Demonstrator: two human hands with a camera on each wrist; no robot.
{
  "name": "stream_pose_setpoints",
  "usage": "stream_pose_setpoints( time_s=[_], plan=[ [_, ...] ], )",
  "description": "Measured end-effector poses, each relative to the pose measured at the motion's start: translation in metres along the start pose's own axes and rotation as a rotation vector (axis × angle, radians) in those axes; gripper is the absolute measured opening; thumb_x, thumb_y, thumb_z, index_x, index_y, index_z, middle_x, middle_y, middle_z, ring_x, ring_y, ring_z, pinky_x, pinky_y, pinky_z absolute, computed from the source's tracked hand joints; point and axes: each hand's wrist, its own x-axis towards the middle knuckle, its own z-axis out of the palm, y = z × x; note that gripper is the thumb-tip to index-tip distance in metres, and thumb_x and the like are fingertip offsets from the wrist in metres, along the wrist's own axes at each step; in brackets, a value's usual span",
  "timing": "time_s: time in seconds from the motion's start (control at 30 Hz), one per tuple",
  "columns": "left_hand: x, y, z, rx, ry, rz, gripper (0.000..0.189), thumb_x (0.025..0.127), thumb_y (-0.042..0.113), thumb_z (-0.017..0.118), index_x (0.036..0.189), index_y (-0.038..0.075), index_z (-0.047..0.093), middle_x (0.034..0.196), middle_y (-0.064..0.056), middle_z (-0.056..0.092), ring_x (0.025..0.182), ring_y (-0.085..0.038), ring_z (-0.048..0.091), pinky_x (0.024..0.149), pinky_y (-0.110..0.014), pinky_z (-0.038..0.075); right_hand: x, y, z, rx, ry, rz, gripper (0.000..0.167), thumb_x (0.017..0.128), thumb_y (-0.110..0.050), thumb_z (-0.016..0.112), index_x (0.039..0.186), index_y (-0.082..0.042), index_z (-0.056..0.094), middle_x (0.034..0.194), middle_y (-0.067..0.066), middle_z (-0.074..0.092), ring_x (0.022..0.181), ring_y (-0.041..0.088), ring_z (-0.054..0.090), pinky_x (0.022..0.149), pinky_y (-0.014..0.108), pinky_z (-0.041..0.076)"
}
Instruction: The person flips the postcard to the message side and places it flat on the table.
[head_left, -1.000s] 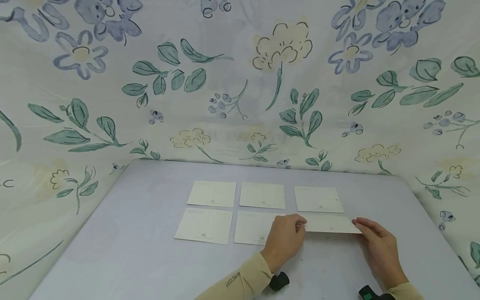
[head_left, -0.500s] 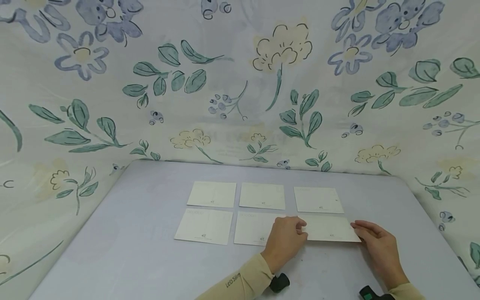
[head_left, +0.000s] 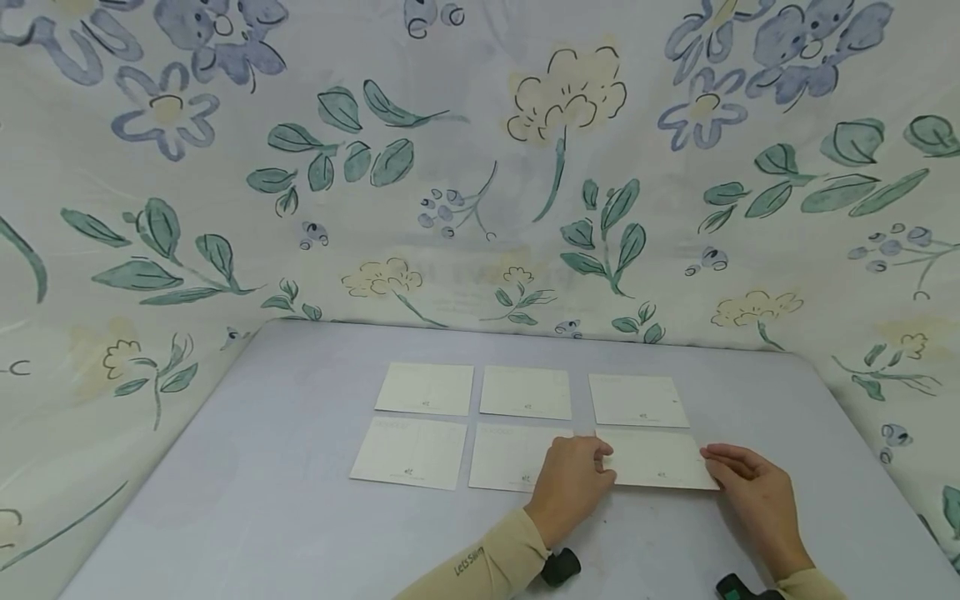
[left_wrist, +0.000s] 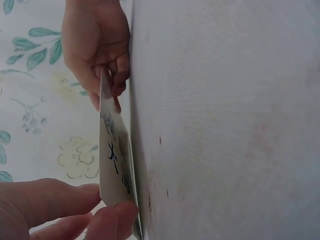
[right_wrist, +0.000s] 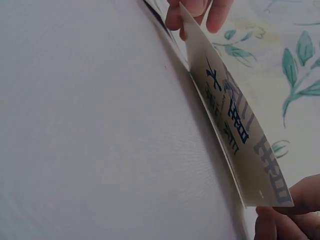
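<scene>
Both hands pinch a cream postcard at the front right of a two-row layout of similar postcards. My left hand holds its left edge between thumb and fingers, and my right hand holds the right edge. The near edge is raised, so the card slants over the table. Dark blue printed characters show on the underside of the postcard in the right wrist view. In the head view its upper face is plain but for a small mark. The left hand partly covers the front middle postcard.
Behind the held card lies the back right postcard. The back middle postcard, back left postcard and front left postcard lie flat on the pale table. A floral cloth hangs beyond the table's far edge.
The held postcard's near edge has come down toward the table and toward me, so more of its upper face shows. Both hands have shifted slightly down with it; the other postcards stay put.
</scene>
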Motion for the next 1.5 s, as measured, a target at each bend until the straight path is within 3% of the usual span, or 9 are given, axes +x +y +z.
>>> stream_pose_setpoints(
  time_s=[0.23,0.5,0.67,1.07,1.3,1.5],
  plan=[
    [0.0005,0.0001,0.0003,0.033,-0.009,0.007,0.017,0.08,0.003,0.078,0.097,0.005,0.078,0.079,0.0,0.073,0.061,0.001,0.05,0.059,-0.017,0.044,-0.0016,0.0,0.0002,-0.096,0.0,-0.052,0.028,0.091,-0.013,0.07,0.116,-0.001,0.07,0.113,0.015,0.073,0.088,0.004,0.063,0.064,0.012,0.046],
    [0.0007,-0.0017,0.003,0.055,-0.049,0.017,0.017,0.08,0.002,0.077,0.097,0.004,0.078,0.073,0.003,0.07,0.06,0.001,0.051,0.06,-0.017,0.045,-0.0024,0.0025,0.0018,-0.136,-0.003,-0.086,0.028,0.091,-0.011,0.069,0.116,0.001,0.069,0.113,0.017,0.072,0.102,0.031,0.067,0.063,0.014,0.046],
    [0.0004,-0.003,0.0043,0.044,-0.06,0.031,0.017,0.08,0.001,0.076,0.096,0.002,0.078,0.072,0.002,0.07,0.058,0.002,0.05,0.059,-0.016,0.044,-0.0033,0.0016,0.0028,-0.15,-0.005,-0.094,0.029,0.091,-0.011,0.069,0.117,0.001,0.069,0.114,0.018,0.072,0.104,0.033,0.067,0.064,0.013,0.045],
    [-0.0004,-0.0021,0.0033,0.139,-0.094,0.068,0.016,0.083,0.008,0.078,0.098,0.003,0.078,0.063,0.005,0.067,0.055,0.002,0.05,0.066,-0.019,0.048,-0.0036,0.0023,0.0055,-0.181,0.002,-0.142,0.031,0.087,-0.008,0.071,0.116,0.002,0.069,0.11,0.018,0.072,0.092,0.024,0.066,0.063,0.015,0.047],
    [-0.0022,0.0001,0.0022,0.17,-0.11,0.075,0.017,0.084,0.01,0.077,0.099,0.002,0.078,0.044,0.009,0.048,0.04,0.002,0.031,0.048,-0.015,0.035,-0.0037,0.0002,0.0039,-0.175,-0.02,-0.167,0.033,0.086,-0.006,0.072,0.117,0.003,0.068,0.109,0.019,0.071,0.086,0.018,0.063,0.061,0.017,0.048],
    [-0.0034,0.0013,0.001,0.148,-0.12,0.063,0.017,0.085,0.008,0.075,0.1,0.0,0.077,0.041,0.01,0.043,0.037,0.002,0.025,0.043,-0.015,0.032,-0.0039,-0.0002,0.0047,-0.18,-0.024,-0.179,0.034,0.086,-0.006,0.072,0.117,0.005,0.067,0.108,0.02,0.07,0.088,0.023,0.064,0.06,0.018,0.048]
  ],
)
